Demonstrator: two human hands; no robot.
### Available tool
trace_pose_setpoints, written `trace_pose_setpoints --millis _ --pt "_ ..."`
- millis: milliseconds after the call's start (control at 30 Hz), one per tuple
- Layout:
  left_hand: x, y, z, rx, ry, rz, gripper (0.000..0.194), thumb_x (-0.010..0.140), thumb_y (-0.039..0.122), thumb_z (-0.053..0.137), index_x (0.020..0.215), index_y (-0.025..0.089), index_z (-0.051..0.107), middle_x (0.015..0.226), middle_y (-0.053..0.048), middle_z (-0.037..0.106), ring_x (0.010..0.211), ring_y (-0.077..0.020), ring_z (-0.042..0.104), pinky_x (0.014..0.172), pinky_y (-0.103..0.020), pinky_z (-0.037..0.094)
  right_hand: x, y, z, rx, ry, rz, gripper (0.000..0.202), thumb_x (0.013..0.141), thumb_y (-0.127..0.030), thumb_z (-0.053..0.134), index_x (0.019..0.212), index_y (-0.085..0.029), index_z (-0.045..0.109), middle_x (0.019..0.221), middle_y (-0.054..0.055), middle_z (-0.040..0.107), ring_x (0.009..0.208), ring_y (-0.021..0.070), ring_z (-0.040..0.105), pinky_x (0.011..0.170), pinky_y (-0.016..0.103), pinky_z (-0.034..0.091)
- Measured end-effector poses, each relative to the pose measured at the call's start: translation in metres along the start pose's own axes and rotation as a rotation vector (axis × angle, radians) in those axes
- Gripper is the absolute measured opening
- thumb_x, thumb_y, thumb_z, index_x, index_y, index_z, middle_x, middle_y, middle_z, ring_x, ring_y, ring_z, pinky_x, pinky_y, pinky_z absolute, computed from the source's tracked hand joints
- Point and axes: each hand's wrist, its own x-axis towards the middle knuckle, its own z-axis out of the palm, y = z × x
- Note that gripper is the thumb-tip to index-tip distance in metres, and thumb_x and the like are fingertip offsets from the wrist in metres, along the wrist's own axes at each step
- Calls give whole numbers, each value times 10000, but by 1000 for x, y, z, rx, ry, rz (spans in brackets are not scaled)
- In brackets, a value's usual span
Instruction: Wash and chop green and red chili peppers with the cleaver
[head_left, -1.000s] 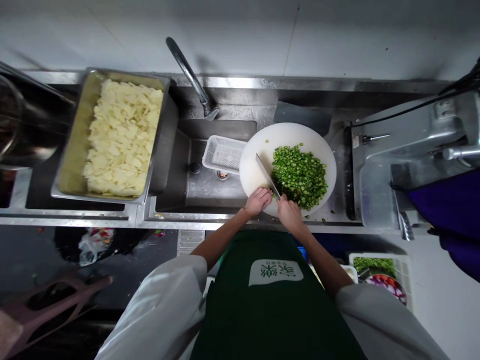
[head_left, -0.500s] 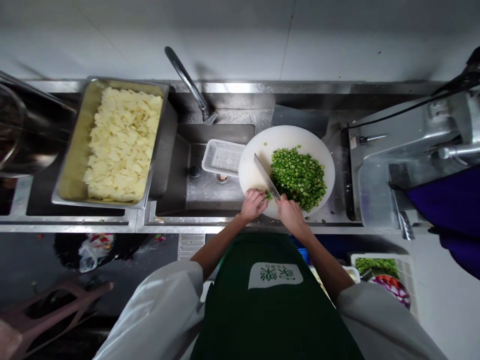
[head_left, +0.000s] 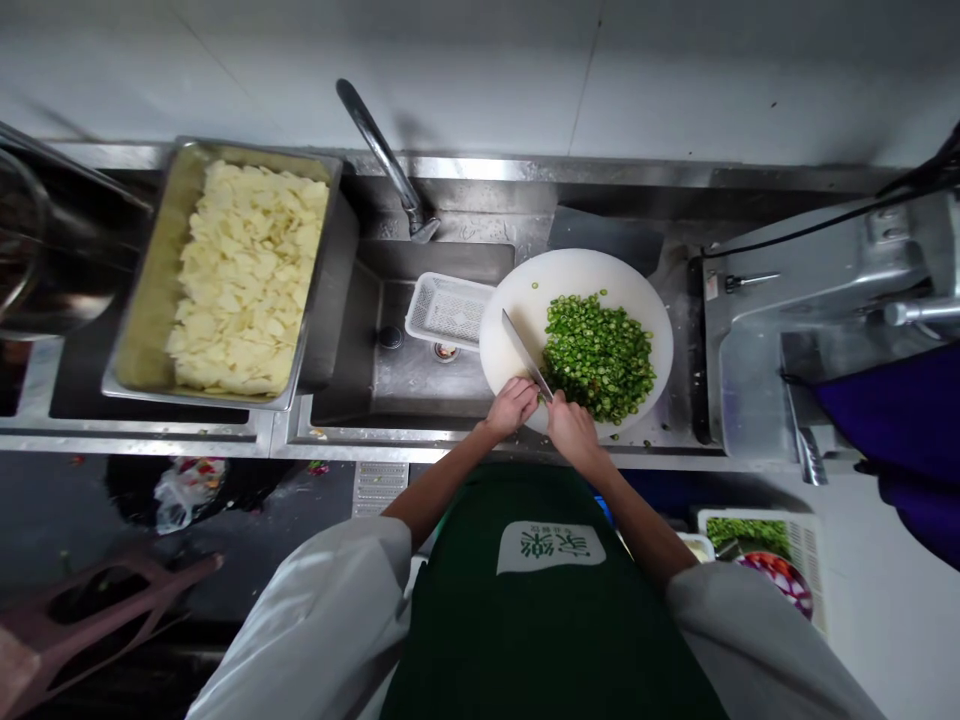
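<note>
My right hand (head_left: 574,428) is wrapped round the handle of a kitchen knife (head_left: 523,348), whose blade points up and left across a round white cutting board (head_left: 506,300). Close to the blade's left side, my left hand (head_left: 513,404) has its fingers curled down on the board. A bit of green pepper shows at its fingertips, mostly hidden by the fingers and the knife. To the right of the blade lies a large heap of chopped green peppers (head_left: 598,355). A few loose rings are scattered around the heap.
Left of the board, a white plastic basket (head_left: 450,308) sits in the steel sink (head_left: 405,385) below a faucet (head_left: 382,150). A deep steel pan (head_left: 127,370) of sliced potatoes (head_left: 247,280) stands further left. At right are a clear plastic tub (head_left: 754,390) and a purple cloth (head_left: 900,410).
The knife and my right hand have shifted slightly left, closer to my left hand. Less green pepper shows by my left fingers. The whole view has tilted a little.
</note>
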Motion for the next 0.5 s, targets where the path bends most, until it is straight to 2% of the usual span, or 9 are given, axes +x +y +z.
trace_pose_setpoints --millis 133,267,367,500 --pt "0 -1 2 -9 2 8 232 990 219 426 1114 152 611 961 -101 641 939 -206 579 845 -395 540 -1 1 -1 26 -8 -15 303 1028 -243 285 1180 -126 520 1006 175 721 947 242 704 820 301 477" --pt "-1 0 0 -8 -2 -6 251 998 241 410 1112 168 620 1012 -109 658 972 -212 598 860 -421 537 4 4 -1 56 -45 4 302 1034 -268 297 1182 -127 520 1055 187 705 983 255 694 828 316 472" --pt "-7 1 -7 38 51 -26 210 988 273 460 1070 186 632 1014 -97 667 967 -215 611 852 -425 525 5 7 -4 65 -55 8 296 1035 -279 309 1189 -138 518 1072 180 704 999 245 690 846 311 466" --pt "-19 5 -13 120 143 -93 167 976 260 493 991 188 643 964 -93 664 931 -209 603 822 -396 505 -3 5 -4 34 -11 5 309 1033 -265 290 1206 -129 506 1000 166 719 950 236 701 822 293 473"
